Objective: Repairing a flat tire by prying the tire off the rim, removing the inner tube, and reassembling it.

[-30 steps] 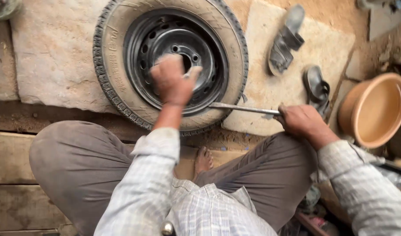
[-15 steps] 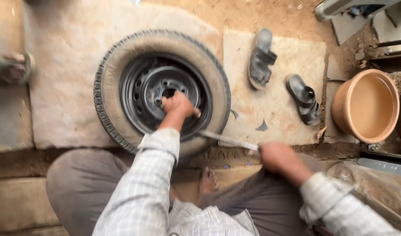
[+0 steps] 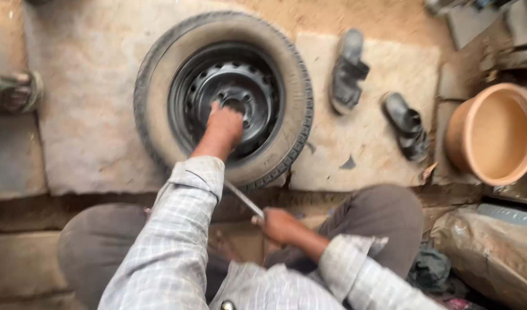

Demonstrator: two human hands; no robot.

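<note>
Your left hand [image 3: 224, 127] presses flat on the black steel wheel rim [image 3: 232, 97] at frame centre; your right hand [image 3: 278, 225] clenches a thin metal bar [image 3: 243, 199] that could slip off the dusty rubber tyre [image 3: 160, 74].

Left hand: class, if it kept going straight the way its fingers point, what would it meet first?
The left hand already rests on the black steel rim; straight ahead lies the rim's centre hub, probably.
</note>
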